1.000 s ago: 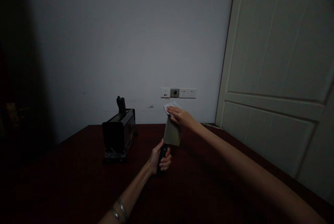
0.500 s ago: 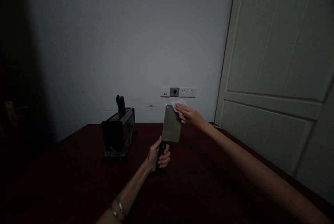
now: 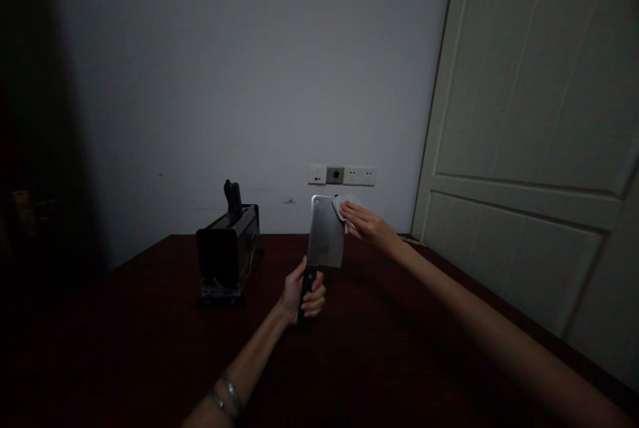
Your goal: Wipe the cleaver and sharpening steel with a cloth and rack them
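Observation:
A cleaver (image 3: 326, 238) with a broad metal blade and a black handle stands upright above the table. My left hand (image 3: 302, 293) is wrapped round its handle. At the blade's upper right corner, my right hand (image 3: 367, 223) presses a white cloth (image 3: 343, 203) against the metal, with the fingers closed over it. Part of the cloth is hidden behind those fingers.
To the left, a black knife block (image 3: 224, 258) stands on the dark red table (image 3: 349, 361), with black handles (image 3: 232, 198) sticking out of its top. Sockets (image 3: 359, 176) sit on the wall behind. A panelled door (image 3: 519, 228) flanks the right side.
The cleaver has turned slightly, its blade now looking silvery rather than yellowish. My right hand and the cloth have shifted a little to the right and down along the blade's upper corner.

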Demonstrator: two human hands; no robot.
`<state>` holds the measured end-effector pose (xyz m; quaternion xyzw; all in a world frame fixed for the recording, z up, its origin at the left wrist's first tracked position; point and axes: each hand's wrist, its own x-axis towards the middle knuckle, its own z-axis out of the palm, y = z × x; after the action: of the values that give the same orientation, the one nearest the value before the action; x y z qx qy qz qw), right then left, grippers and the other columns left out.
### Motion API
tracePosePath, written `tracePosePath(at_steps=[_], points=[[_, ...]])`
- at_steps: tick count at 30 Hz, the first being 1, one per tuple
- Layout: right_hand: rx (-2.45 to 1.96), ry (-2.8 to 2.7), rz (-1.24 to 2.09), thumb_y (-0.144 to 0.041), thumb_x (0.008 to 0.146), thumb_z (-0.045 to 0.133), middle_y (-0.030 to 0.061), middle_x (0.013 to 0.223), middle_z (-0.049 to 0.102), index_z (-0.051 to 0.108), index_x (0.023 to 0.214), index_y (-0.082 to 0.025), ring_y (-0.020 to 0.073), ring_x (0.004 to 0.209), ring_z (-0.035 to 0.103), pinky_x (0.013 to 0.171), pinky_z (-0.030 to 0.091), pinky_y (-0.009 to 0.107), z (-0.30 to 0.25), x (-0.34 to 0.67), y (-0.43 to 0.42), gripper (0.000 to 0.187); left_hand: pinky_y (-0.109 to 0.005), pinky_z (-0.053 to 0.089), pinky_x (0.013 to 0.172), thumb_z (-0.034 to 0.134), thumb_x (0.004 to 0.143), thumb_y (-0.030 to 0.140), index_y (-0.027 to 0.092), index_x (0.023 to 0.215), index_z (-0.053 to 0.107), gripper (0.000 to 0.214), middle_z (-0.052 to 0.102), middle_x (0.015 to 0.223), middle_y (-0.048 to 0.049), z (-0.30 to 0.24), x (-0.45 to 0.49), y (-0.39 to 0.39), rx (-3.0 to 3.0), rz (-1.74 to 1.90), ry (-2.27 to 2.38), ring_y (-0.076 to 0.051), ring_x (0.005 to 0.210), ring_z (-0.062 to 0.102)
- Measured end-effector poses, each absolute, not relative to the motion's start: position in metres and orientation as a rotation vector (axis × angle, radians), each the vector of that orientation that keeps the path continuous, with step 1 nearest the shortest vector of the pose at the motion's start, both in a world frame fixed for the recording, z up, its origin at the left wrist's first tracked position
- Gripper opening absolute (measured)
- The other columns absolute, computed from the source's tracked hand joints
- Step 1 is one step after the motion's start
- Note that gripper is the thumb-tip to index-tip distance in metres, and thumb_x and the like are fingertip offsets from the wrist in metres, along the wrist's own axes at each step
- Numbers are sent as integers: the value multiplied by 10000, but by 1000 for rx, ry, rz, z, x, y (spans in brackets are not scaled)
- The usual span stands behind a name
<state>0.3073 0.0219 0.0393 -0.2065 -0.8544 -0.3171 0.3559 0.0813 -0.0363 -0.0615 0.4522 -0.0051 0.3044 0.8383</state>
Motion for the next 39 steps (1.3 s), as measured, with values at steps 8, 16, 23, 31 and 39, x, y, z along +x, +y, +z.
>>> tracePosePath(at_steps=[8, 16, 23, 31, 39], points=[[-474, -2287, -850, -131, 832, 470, 156, 1258, 528, 409, 1303, -121, 227, 1236, 404, 986, 432, 424, 13, 293, -8, 475, -147, 224, 267, 215, 869, 579, 152, 563, 409, 560, 255, 380, 61, -57, 75, -37, 922, 714, -62, -42, 272, 164], [-340, -2405, -844, -147, 829, 482, 179, 1226, 550, 461, 1261, -69, 236, 1242, 393, 992, 421, 405, 0, 294, -29, 440, -153, 230, 268, 204, 856, 611, 161, 563, 388, 568, 266, 383, 61, -57, 75, -36, 922, 712, -47, -45, 273, 172], [-272, -2528, -677, -148, 808, 506, 177, 1197, 573, 528, 1200, -72, 232, 1197, 455, 978, 427, 379, -13, 284, -51, 399, -152, 220, 265, 227, 849, 615, 156, 573, 414, 566, 271, 384, 60, -59, 77, -36, 917, 729, -22, -49, 275, 183], [-942, -1639, 122, -331, 836, 430, 15, 760, 720, 711, 891, -143, 218, 714, 669, 608, 550, 329, 41, 284, -45, 343, -154, 207, 276, 251, 847, 611, 161, 570, 398, 548, 254, 385, 65, -60, 79, -36, 893, 715, -22, -50, 284, 170], [-479, -2156, -297, -239, 850, 460, 105, 1202, 586, 570, 1170, -175, 206, 1110, 540, 930, 455, 385, 58, 268, -32, 344, -152, 226, 273, 290, 851, 577, 156, 574, 416, 520, 270, 386, 62, -61, 78, -34, 874, 646, -42, -48, 282, 170]])
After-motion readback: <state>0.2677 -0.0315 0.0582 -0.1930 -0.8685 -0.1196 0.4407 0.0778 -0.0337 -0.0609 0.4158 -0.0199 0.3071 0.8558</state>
